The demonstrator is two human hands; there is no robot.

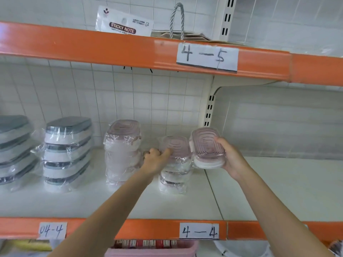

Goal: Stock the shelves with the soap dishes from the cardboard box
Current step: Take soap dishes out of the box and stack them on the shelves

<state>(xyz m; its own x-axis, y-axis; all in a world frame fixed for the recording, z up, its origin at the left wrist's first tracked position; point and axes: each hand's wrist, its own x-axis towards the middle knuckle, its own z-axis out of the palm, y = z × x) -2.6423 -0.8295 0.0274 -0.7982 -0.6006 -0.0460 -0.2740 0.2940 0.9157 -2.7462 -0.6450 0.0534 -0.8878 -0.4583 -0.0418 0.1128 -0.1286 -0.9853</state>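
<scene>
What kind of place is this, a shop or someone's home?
Probably a shop or stockroom. Orange-edged shelves carry handwritten location labels, wrapped soap dishes stand in matching stacks, and the right hand holds another pink soap dish.

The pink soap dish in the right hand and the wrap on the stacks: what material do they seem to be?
Pink soap dish: likely rigid plastic, its translucent glossy lid moulded with ridged rings over a white base. Wrap: thin clear plastic film, by its crinkles and glints.

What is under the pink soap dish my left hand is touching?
Under the pink soap dish sit more wrapped dishes on the shelf. The left hand hides part of the stack.
</scene>
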